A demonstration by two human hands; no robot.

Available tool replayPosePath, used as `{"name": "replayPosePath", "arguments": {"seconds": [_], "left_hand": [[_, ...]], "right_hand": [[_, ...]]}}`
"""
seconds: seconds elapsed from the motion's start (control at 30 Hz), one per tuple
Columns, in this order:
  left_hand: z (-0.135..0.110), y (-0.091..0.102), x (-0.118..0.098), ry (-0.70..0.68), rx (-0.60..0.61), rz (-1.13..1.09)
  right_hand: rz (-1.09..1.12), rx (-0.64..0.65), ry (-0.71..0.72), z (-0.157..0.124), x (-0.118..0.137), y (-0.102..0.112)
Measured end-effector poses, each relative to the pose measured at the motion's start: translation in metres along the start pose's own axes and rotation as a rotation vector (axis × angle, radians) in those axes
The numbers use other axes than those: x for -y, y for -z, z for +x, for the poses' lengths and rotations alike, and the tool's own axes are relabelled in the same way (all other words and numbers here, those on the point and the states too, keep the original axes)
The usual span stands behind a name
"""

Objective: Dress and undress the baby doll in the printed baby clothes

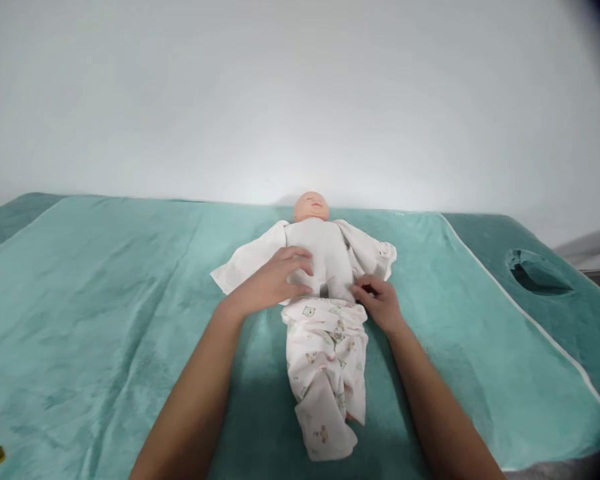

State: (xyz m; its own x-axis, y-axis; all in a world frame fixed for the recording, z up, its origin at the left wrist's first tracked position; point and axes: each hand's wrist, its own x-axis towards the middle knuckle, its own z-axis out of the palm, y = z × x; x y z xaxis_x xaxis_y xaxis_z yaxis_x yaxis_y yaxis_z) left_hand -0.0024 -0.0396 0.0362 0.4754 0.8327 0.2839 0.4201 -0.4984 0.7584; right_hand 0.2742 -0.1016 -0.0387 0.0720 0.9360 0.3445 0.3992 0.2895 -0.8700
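Two forearms (195, 393) flank one doll (312, 205), face up on a green sheet (80, 300) in one shirt (314, 241) and one pair of pants (325, 340). The left hand (276, 278) spreads its fingers apart over the shirt; whether the right hand (381, 303) pinches its edge, I cannot tell.

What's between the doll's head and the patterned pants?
In the head view, the white top lies between the doll's head and the patterned pants, with the left hand over part of it.
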Motion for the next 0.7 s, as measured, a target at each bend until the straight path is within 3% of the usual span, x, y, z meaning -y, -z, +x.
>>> {"name": "replayPosePath", "arguments": {"seconds": [0.1, 0.23, 0.33, 0.47, 0.6, 0.7], "left_hand": [[-0.004, -0.001, -0.013, -0.078, 0.367, 0.026], [-0.008, -0.001, -0.014, -0.092, 0.522, 0.031], [-0.006, -0.005, -0.010, -0.121, 0.463, 0.032], [-0.001, -0.016, -0.003, -0.148, 0.257, 0.085], [0.003, -0.031, 0.004, -0.022, 0.046, 0.258], [0.005, -0.040, 0.005, 0.055, -0.062, 0.377]], "right_hand": [[0.076, 0.177, 0.116, -0.001, 0.002, 0.000], [0.046, 0.322, 0.168, -0.003, 0.007, 0.009], [-0.047, 0.357, 0.199, -0.005, 0.013, 0.009], [-0.097, 0.274, 0.280, -0.005, 0.022, -0.001], [-0.248, 0.118, 0.229, 0.007, 0.025, -0.011], [-0.449, 0.049, 0.208, 0.030, 0.022, -0.011]]}}
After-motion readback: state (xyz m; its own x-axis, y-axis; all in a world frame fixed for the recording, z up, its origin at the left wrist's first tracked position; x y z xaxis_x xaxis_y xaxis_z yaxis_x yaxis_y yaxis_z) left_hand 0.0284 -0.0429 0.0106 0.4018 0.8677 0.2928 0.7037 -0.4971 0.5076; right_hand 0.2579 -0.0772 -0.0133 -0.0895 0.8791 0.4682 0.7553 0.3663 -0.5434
